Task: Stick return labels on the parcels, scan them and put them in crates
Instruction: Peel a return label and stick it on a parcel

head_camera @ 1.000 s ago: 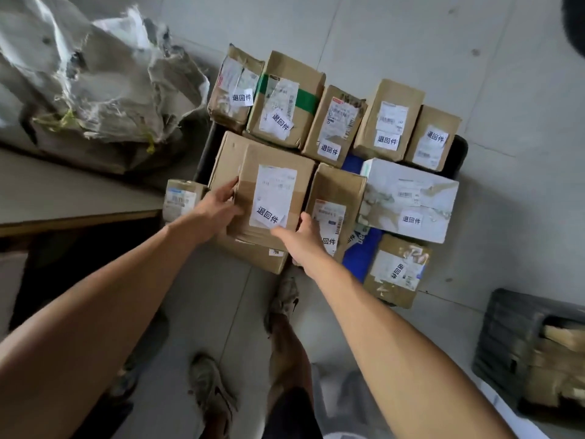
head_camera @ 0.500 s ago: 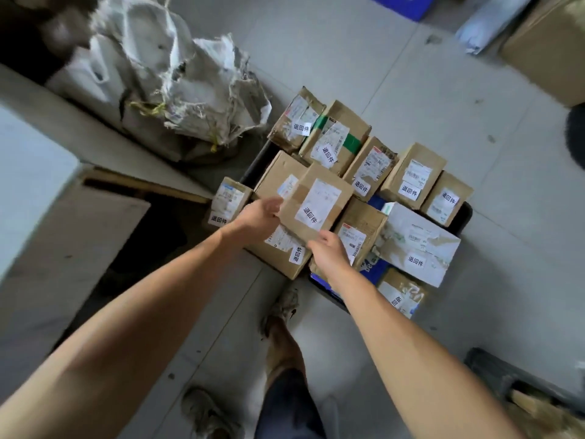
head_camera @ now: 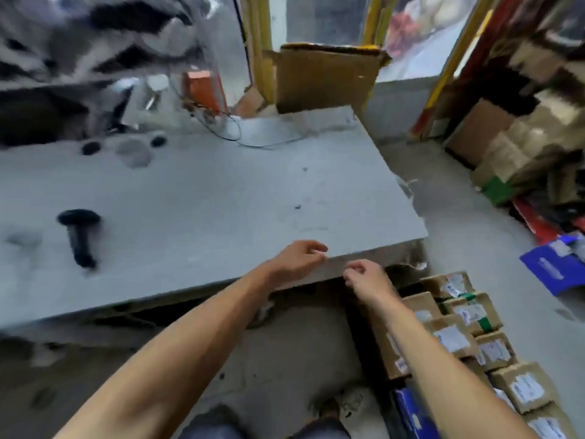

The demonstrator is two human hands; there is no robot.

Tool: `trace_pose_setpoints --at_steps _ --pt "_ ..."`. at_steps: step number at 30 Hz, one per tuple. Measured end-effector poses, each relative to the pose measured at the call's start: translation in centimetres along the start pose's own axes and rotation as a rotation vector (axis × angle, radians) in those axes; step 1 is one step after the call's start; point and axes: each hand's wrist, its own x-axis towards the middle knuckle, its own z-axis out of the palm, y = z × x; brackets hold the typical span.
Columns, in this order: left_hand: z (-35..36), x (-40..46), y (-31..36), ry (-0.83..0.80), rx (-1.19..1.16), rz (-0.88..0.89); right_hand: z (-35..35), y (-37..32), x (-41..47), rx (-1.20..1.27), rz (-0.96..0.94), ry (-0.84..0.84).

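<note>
Both hands, left [head_camera: 296,259] and right [head_camera: 367,275], loosely curled, empty; taped parcels [head_camera: 456,335] look light, stiff, best gripped by edges

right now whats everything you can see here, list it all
table: one, grey, centre left
scanner: one, black, lying on the table's left part
parcels: several, brown with white labels, packed together on the floor lower right
cardboard sheet: one, brown, upright behind the table
blue packet: one, floor at right edge
left hand: fingers loosely curled at the table's near edge, holding nothing
right hand: fingers loosely curled, holding nothing, just below the table's edge
</note>
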Motion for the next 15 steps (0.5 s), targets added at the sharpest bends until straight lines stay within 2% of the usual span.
trace_pose_setpoints --at_steps 3,7,11,15 --pt "-9.1 -9.2 -5.3 0.164 -0.105 -0.056 8.1 -7.5 -1.6 -0.122 -0.122 -0.144" --pt "-18.8 -20.9 -14.1 0.450 -0.085 -0.192 19.4 -18.4 -7.3 -0.343 -0.369 -0.291" --pt "-23.9 -32.1 -21.6 0.712 -0.073 -0.361 30.1 -26.4 -13.2 -0.585 -0.640 -0.430" --pt "-26.7 -40.7 -27.0 0.854 -0.069 -0.492 39.5 -31.2 -18.5 -0.764 -0.854 -0.538"
